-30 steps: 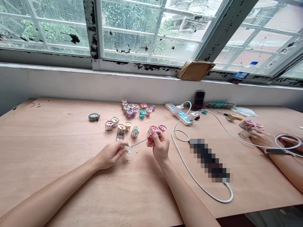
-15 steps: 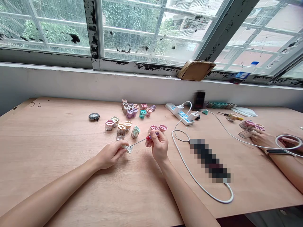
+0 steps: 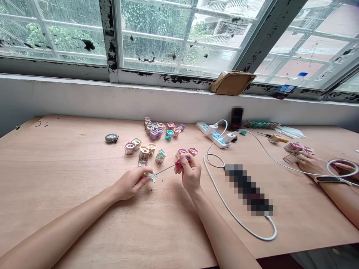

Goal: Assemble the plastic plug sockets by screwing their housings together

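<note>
My left hand [image 3: 133, 182] is closed on a small clear plastic piece [image 3: 152, 177], held low over the table. In my right hand [image 3: 190, 172] is a screwdriver [image 3: 178, 163] with a red and purple handle, gripped between thumb and fingers. Its thin metal shaft slants down to the left, and the tip is at the clear piece; whether it touches is too small to tell. Just beyond my hands stand several small clear boxes with coloured tops, among them a mint one [image 3: 160, 156], an orange one [image 3: 143, 151] and a pink one [image 3: 193, 151].
A white power strip [image 3: 200, 126] with plugs and a looping white cable [image 3: 212, 179] lies to the right. Farther left is a round dark object [image 3: 111, 138]. A co-worker's hand [image 3: 310, 163] holds clear pieces at the far right. More coloured boxes [image 3: 153, 135] cluster at the back.
My right hand has shifted slightly to the right with the screwdriver, its shaft pulled back a little from the clear piece. My left hand has stayed in place.
</note>
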### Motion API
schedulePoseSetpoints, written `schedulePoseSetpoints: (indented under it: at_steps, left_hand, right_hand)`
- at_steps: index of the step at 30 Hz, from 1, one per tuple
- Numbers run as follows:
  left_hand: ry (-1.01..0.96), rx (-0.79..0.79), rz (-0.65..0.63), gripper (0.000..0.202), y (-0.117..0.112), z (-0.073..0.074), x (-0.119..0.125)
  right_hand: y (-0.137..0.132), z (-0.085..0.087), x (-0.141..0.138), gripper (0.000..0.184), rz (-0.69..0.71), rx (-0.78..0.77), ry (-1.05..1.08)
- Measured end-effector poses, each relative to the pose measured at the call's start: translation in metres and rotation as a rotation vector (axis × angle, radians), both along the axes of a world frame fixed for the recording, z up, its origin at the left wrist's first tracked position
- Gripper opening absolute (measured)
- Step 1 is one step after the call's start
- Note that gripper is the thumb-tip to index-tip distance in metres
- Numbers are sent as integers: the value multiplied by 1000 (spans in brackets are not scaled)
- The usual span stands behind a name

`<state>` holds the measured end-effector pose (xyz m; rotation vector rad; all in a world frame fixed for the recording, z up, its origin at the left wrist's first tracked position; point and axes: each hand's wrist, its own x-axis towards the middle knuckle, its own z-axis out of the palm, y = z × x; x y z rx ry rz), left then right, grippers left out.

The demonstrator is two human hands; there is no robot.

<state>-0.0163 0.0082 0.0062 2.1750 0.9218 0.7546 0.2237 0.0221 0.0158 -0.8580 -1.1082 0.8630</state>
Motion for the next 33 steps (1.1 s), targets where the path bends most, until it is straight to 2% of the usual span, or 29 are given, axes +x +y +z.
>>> schedulePoseSetpoints:
  at_steps: [33]
  left_hand:
    - [-20,25,-46,25,-1,5,0]
  right_hand:
    - [-1,0,0,43,13,6,-19]
